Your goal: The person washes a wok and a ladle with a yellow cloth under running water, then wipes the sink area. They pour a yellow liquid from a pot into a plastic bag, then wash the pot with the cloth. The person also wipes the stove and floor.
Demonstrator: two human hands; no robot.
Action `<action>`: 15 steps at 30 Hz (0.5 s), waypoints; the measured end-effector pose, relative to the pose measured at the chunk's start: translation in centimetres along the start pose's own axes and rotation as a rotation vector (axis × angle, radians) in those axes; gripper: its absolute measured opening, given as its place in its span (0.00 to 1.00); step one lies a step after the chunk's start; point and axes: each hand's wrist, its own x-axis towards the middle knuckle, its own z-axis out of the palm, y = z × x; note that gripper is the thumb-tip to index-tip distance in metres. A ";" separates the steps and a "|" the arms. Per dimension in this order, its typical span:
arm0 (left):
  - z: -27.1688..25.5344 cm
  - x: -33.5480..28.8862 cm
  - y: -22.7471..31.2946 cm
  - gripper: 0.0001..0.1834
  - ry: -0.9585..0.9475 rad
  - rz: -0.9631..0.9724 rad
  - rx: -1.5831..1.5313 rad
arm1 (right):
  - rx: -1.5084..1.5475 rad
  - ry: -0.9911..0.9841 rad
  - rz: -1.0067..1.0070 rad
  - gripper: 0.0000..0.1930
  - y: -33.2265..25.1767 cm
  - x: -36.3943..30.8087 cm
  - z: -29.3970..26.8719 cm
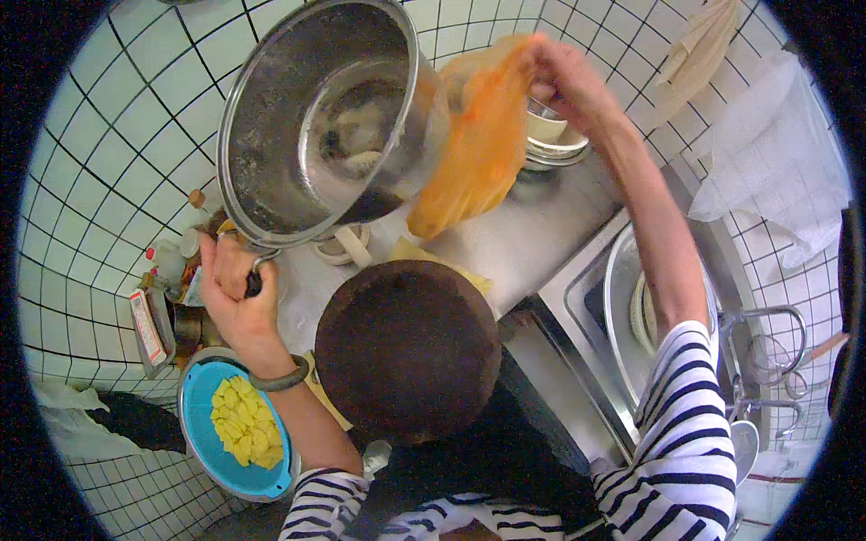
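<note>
My left hand (236, 293) is closed round the side handle of a large steel pot (262, 108), which is tilted so that its open mouth faces me. Pale pieces (361, 135), too unclear to name, show at the bottom of the pot. Beyond the pot's right side, my right hand (564, 81) pinches the top of an orange plastic bag (483, 149). The bag hangs down full-looking, but what is in it is hidden. Below the pot, close to my body, is a round dark brown chopping board (410, 352).
At the left, a blue colander (200, 410) holds cut yellow pieces. Bottles (167, 260) stand by the tiled wall. Stacked bowls (555, 149) are behind the bag. A sink (577, 298) with a large bowl (622, 334) in it lies at the right, under my right arm.
</note>
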 end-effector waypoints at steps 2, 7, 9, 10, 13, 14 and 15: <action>0.9 -0.2 0.4 0.24 -0.025 -0.020 0.071 | 0.018 -0.030 -0.103 0.10 -3.3 -1.2 -0.9; 3.9 -0.4 -0.2 0.24 -0.047 -0.098 0.020 | 0.250 0.010 -0.071 0.11 -13.1 -6.4 -4.5; 5.3 -0.9 -1.2 0.24 -0.067 -0.118 -0.012 | 0.260 0.041 -0.111 0.10 -17.1 -9.6 -5.4; 6.1 -1.0 -1.6 0.24 -0.109 -0.173 -0.053 | 0.146 0.098 -0.162 0.10 -19.6 -11.5 -5.6; 8.5 -2.2 -3.4 0.24 -0.177 -0.264 -0.021 | 0.216 0.152 -0.274 0.10 -26.3 -17.9 -5.1; 9.3 -2.7 -4.2 0.24 -0.193 -0.283 0.015 | 0.077 0.276 -0.325 0.10 -28.5 -20.6 -4.9; 9.9 -3.3 -5.2 0.24 -0.208 -0.375 -0.068 | 0.172 0.234 -0.331 0.11 -30.5 -23.1 -5.1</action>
